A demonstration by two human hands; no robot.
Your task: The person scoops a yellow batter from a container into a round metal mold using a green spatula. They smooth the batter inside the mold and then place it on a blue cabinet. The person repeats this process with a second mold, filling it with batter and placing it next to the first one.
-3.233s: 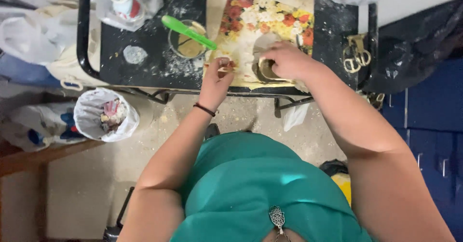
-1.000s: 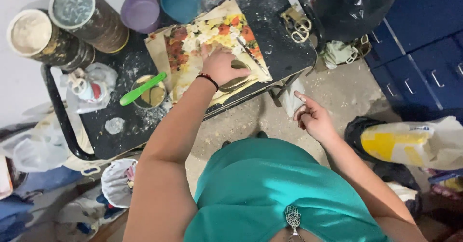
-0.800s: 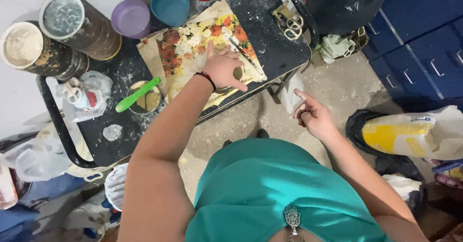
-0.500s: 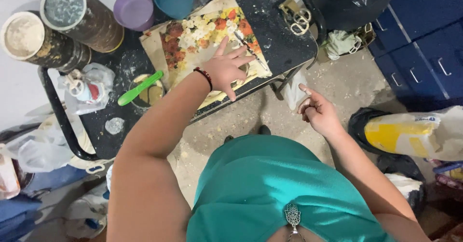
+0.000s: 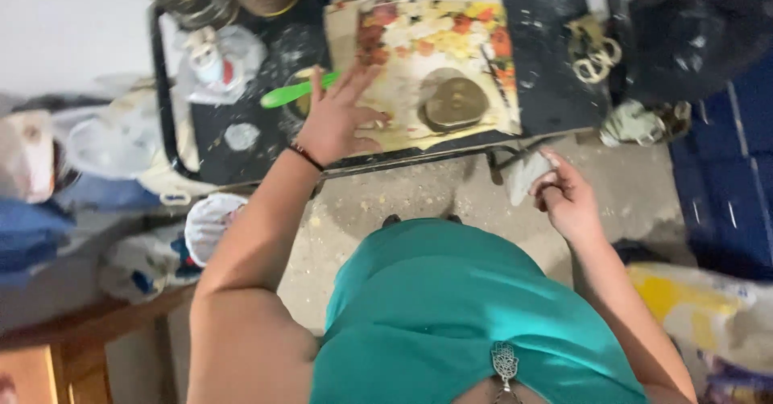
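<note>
Hands first, as I see them from the head view: my left hand (image 5: 342, 118) lies spread wide, fingers fanned, palm down on the near left corner of the flowered board (image 5: 427, 58), gripping nothing. My right hand (image 5: 568, 199) hangs below the desk edge, out over the floor, fingers curled around a small pale scrap (image 5: 527, 175) that looks like cloth or paper; I cannot tell which.

From the biggest thing down: the black desk (image 5: 555, 90) carries the rest, dusted with white specks. The board sits near its middle, printed in red and yellow. A round, dull metal lid (image 5: 455, 105) rests on the board, just right of my left hand but apart from it. A green utensil (image 5: 294, 92) lies left of the board, its end near my fingertips.
</note>
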